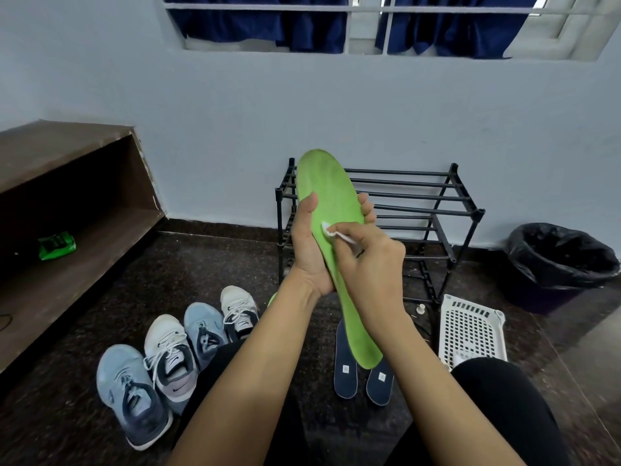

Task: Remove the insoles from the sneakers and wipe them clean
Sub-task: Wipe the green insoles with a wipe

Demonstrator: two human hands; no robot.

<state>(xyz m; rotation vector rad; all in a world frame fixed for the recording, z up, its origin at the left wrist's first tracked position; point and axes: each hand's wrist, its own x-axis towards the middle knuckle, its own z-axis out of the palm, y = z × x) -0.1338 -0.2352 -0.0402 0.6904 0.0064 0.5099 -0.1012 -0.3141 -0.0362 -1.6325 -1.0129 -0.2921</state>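
Observation:
A long green insole [327, 193] stands almost upright in front of me, toe end up. My left hand [311, 243] grips it round the middle, thumb on the front face and fingertips showing past the right edge. My right hand [366, 260] pinches a small white wipe [331, 230] and presses it onto the insole's face. Two dark blue insoles [346, 375] lie side by side on the floor below. Several sneakers stand in a row at the lower left: two light blue ones [129, 388] and two white ones [169, 348]. A sliver of green shows behind my left wrist.
A black wire shoe rack [437, 210] stands against the wall behind the insole. A white perforated basket [470, 327] sits on the floor to the right, a black-lined bin [561, 264] beyond it. A brown wooden shelf [67, 183] at left holds a green packet [56, 245].

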